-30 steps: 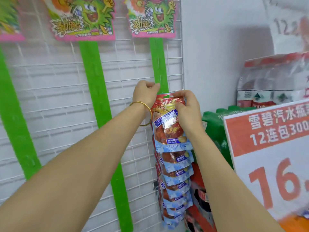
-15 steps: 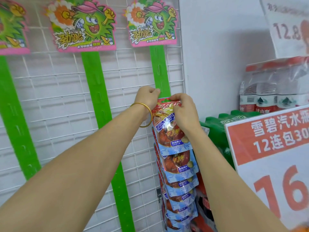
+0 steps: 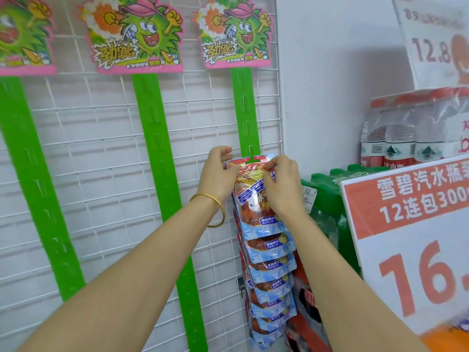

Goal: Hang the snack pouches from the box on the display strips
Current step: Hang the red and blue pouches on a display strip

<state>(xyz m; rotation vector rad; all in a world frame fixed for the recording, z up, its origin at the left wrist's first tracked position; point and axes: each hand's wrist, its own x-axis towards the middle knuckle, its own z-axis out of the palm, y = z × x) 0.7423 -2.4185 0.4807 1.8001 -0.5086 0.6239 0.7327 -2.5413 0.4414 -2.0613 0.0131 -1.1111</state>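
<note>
Green plastic strip (image 3: 245,110), rightmost of three on a white wire grid (image 3: 101,161), close to the corner with a plain white wall (image 3: 330,85). Snack pouch (image 3: 256,212) in red, gold and blue foil up against this strip, top edge level with a small green tab (image 3: 250,158) showing through the hole in the pouch's header. Left hand (image 3: 217,174) at the pouch's upper left corner, fingers curled, thumb and fingertips pinching the foil edge. Right hand (image 3: 281,186) at the upper right corner, fingers curled over the top edge, gripping it too. Gold bangle (image 3: 215,212) on the left wrist.

Below the held pouch, a column of matching pouches (image 3: 271,275) on the same strip, overlapping like tiles down towards the floor. Middle strip (image 3: 152,138) and left strip (image 3: 25,174) bare, with nothing hung on their slots. Cartoon cards (image 3: 137,36) with a spiky green character and pink borders topping each strip.

On the right, nearer than the rack, a red and white price sign (image 3: 411,237) with large digits. Behind it, a wrapped pack of green bottles (image 3: 327,189) and, higher up, packs of water bottles (image 3: 406,133) with red caps. Another price card (image 3: 431,47) at the top right, blurred.
</note>
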